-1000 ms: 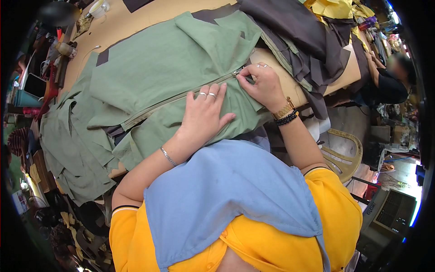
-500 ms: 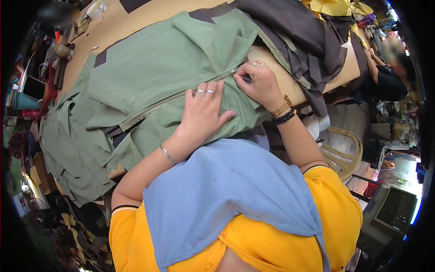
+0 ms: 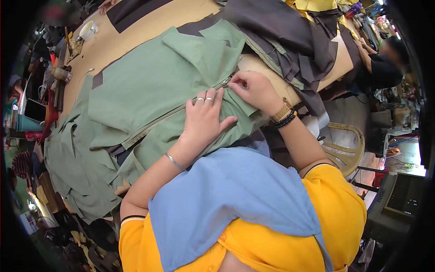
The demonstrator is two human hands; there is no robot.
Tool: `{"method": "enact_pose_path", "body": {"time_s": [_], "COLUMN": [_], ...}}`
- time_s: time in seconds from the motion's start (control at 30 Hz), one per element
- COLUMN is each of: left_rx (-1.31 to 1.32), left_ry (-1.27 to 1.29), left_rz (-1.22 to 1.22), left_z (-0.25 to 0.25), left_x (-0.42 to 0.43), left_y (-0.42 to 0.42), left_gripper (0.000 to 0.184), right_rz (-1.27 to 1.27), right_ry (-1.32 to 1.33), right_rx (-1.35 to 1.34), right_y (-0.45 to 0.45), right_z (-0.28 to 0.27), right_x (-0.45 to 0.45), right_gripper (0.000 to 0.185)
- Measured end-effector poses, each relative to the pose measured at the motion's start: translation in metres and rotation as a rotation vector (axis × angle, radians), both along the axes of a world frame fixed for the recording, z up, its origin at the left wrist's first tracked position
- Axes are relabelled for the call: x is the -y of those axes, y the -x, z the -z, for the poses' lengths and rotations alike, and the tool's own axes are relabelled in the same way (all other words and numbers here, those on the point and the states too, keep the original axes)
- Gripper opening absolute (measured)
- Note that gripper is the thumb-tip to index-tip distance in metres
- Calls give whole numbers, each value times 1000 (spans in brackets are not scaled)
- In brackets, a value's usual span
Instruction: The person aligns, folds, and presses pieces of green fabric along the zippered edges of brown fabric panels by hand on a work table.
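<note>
A green fabric piece [image 3: 136, 90], which looks like part of a jacket, lies before me with a long zipper [image 3: 165, 114] running diagonally across it. My left hand [image 3: 204, 115] rests on the cloth with fingers stretched out, the fingertips at the zipper's edge. Thumb and forefinger of my right hand [image 3: 259, 93] are pinched at the metal zipper pull [image 3: 226, 82], near the zipper's upper right end. The fingertips partly cover the pull. Below my left hand the green cloth is bunched in folds towards my blue apron [image 3: 226, 186].
More green pieces [image 3: 77, 172] hang over the table's left edge. Dark brown cloth [image 3: 281, 31] is heaped at the back right. A cup [image 3: 88, 30] stands at the far left, near another person's hand [image 3: 106, 5]. Someone works at the right; a chair [image 3: 346, 149] stands below.
The view has shifted slightly, and another person's hand now shows at the top left. My right hand stays at the zipper pull with its fingers curled differently; my left hand still lies on the cloth.
</note>
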State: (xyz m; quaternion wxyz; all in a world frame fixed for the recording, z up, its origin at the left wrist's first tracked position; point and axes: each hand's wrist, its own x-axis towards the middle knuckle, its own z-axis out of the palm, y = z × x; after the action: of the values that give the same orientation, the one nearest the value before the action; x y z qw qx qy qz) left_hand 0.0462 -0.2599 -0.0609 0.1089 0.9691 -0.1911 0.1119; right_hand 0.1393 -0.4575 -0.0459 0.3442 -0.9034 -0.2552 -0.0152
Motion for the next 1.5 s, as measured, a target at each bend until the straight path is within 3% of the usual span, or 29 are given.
{"method": "enact_pose_path", "body": {"time_s": [0.03, 0.13, 0.53, 0.67, 0.73, 0.87, 0.93, 1.07, 1.17, 1.27, 1.5], "left_rx": [16, 24, 0, -79, -26, -108, -52, 15, 32, 85, -75], "left_ry": [0, -2, 26, 61, 168, 441, 371, 258, 197, 156, 233], "left_rz": [3, 6, 16, 37, 105, 178, -45, -413, -466, -461, -487], "left_z": [1, 2, 0, -8, -3, -6, -17, -26, -19, -16, -21], "left_x": [0, -1, -1, -5, -15, -54, -77, -108, -115, -110, -107], "left_y": [0, 0, 0, 1, 6, 24, 46, 81, 86, 82, 76], "left_gripper": [81, 81, 81, 76, 68, 53, 46, 33, 26, 22, 17], "right_rz": [19, -6, 4, -69, -157, -217, -231, -352, -496, -566, -543], "right_ry": [-45, -117, 42, 203, 414, 512, 573, 309, 140, 100, 178], "right_rx": [-159, -250, -176, 84, 244, 299, 426, 407, 229, 267, 266], "right_y": [-1, -9, -20, -13, -5, 12, 24, 35, 47, 50, 61], "right_z": [-2, -1, -5, -12, -16, -24, -30, -30, -20, -6, -7], "right_x": [4, 11, 4, -4, -8, -3, -2, -28, -63, -83, -83], "right_gripper": [15, 19, 16, 14, 12, 19, 26, 36, 39, 43, 50]}}
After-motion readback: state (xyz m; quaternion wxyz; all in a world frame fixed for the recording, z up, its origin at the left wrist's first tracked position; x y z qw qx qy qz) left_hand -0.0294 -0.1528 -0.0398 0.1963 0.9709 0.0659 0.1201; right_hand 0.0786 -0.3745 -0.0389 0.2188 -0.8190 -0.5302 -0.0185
